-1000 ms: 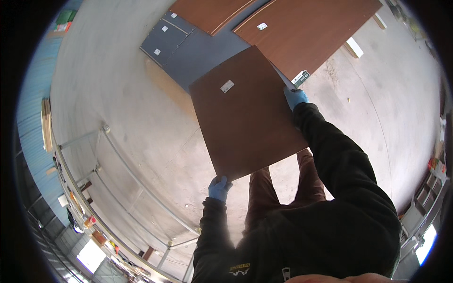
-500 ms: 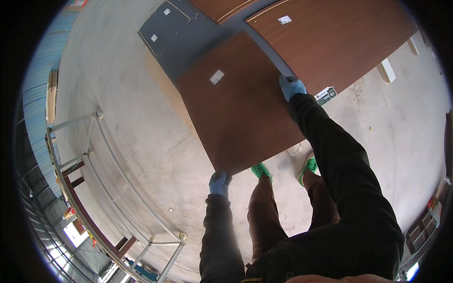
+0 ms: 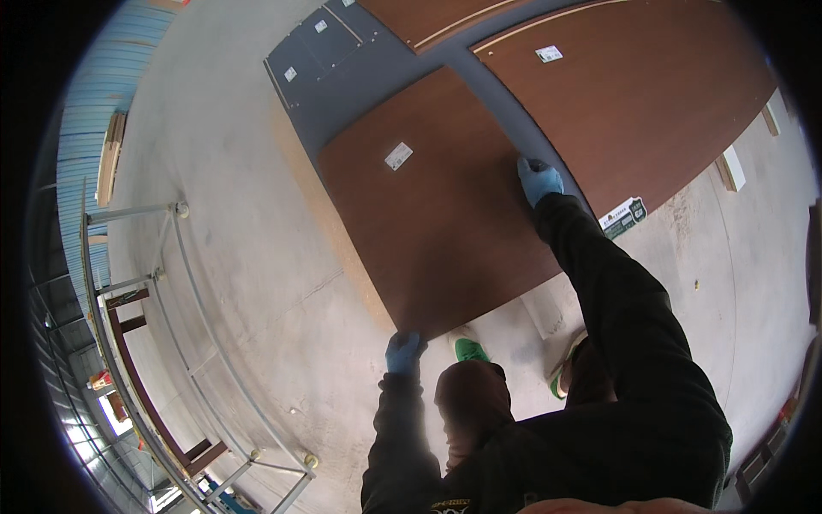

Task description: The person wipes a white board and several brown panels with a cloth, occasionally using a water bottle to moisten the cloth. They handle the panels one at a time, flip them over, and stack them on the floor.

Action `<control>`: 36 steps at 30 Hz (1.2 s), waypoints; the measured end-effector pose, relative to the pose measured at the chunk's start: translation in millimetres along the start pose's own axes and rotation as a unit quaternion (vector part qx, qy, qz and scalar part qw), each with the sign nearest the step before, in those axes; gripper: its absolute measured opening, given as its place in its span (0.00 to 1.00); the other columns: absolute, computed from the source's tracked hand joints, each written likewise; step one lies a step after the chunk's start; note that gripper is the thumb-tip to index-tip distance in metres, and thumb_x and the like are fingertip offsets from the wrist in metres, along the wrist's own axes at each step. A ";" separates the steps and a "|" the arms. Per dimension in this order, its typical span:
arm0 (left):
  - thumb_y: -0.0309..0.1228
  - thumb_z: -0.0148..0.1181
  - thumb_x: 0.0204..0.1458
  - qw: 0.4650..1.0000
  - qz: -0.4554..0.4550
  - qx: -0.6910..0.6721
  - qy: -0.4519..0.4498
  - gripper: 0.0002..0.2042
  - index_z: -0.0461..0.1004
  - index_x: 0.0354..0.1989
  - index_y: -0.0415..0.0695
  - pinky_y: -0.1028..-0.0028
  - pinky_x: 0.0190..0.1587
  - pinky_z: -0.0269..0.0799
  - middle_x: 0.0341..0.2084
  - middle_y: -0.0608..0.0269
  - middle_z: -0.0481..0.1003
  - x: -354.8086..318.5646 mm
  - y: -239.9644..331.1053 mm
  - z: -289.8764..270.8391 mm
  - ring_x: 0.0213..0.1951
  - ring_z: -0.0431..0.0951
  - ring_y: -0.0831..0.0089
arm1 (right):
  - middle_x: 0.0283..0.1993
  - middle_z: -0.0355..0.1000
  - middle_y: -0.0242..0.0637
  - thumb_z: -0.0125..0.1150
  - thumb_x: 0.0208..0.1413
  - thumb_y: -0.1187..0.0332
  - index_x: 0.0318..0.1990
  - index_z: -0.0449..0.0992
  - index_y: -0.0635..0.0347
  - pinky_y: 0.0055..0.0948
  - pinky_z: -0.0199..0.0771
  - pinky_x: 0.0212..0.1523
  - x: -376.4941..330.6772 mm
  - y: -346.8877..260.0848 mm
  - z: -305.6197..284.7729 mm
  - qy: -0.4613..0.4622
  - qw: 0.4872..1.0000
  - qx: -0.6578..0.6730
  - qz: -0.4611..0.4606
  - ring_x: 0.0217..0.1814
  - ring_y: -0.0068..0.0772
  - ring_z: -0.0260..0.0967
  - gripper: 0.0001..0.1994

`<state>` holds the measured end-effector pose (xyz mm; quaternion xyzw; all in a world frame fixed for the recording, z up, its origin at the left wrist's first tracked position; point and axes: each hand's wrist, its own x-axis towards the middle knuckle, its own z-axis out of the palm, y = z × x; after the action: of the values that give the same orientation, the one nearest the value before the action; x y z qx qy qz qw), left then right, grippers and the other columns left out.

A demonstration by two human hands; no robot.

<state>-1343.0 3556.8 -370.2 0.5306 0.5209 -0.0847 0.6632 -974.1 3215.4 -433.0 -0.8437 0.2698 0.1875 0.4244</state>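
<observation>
Both gloved hands clamp their grip on the brown board (image 3: pixel 437 206): left hand (image 3: pixel 402 353) at its near corner, right hand (image 3: pixel 538 182) on its far edge.

A bare concrete floor (image 3: pixel 240 257) is seen across most of the view. A large brown panel (image 3: pixel 651 94) is laid flat at the upper right, with a small white label (image 3: pixel 549 54) near its upper edge and a green and white tag (image 3: pixel 623 216) at its lower corner. A dark grey sheet (image 3: pixel 360 77) is spread beneath it, and smaller grey panels (image 3: pixel 317 51) are set on that sheet. Pale wooden battens (image 3: pixel 732 168) are placed beside the large panel. A metal rail frame (image 3: pixel 171 343) is stood at the left, before a blue corrugated wall (image 3: pixel 94 94).
</observation>
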 end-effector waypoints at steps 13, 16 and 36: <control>0.28 0.66 0.63 0.988 0.111 -0.078 -0.069 0.16 0.75 0.54 0.32 0.63 0.52 0.82 0.46 0.56 0.80 109.4 51.7 -3.6 0.47 0.82 0.63 | 0.62 0.77 0.49 0.50 0.67 0.45 0.62 0.79 0.55 0.44 0.70 0.68 59.1 -90.6 66.8 -0.008 0.988 -0.063 -0.138 0.67 0.54 0.72 0.28; 0.29 0.68 0.62 0.998 0.049 -0.015 -0.038 0.18 0.75 0.55 0.30 0.64 0.50 0.83 0.44 0.54 0.81 112.5 63.4 -0.6 0.44 0.84 0.61 | 0.65 0.74 0.51 0.50 0.66 0.45 0.66 0.75 0.56 0.45 0.68 0.71 65.3 -91.4 76.0 0.002 0.984 -0.113 -0.135 0.69 0.55 0.70 0.30; 0.45 0.69 0.57 0.949 0.099 0.300 -0.002 0.24 0.81 0.45 0.31 0.62 0.42 0.85 0.36 0.46 0.84 155.9 73.5 0.8 0.36 0.87 0.56 | 0.77 0.58 0.55 0.59 0.61 0.51 0.67 0.70 0.59 0.51 0.61 0.71 -24.1 -32.7 28.7 0.005 0.813 -0.405 -0.419 0.77 0.53 0.58 0.31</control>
<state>-1224.6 3656.0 -446.8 0.7539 0.4151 -0.1714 0.4795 -975.4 3262.1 -416.0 -0.9715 -0.2078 0.0802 0.0806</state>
